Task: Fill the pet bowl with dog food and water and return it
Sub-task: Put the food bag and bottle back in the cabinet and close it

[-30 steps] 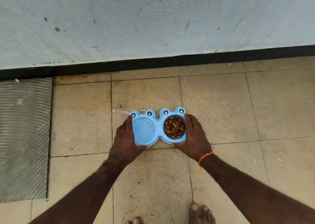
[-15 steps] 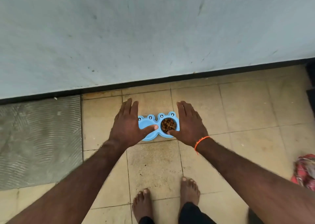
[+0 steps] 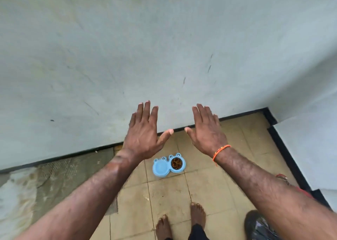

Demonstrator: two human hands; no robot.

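Head view: my left hand and right hand hang in the middle of the frame, fingers straight and spread, holding nothing. A second ago both hands cupped the ends of the blue pet bowl on the floor; half a second ago they had already flattened beside it. Now they are lifted well clear of it, and the camera has risen with me, so the bowl looks small below my wrists at lower centre.

The bowl sits flat on the tiled floor, near the black skirting at the foot of the grey wall. Its right compartment holds brown dog food; its left compartment shows pale blue, and from this height I cannot tell the water level. An orange thread band circles my right wrist. My 2 bare feet stand at the bottom edge, well apart from the bowl. A dark shiny object lies at lower right, too cut off to name.

My reading: the bowl is filled and returned, the release is made, and the task looks complete.
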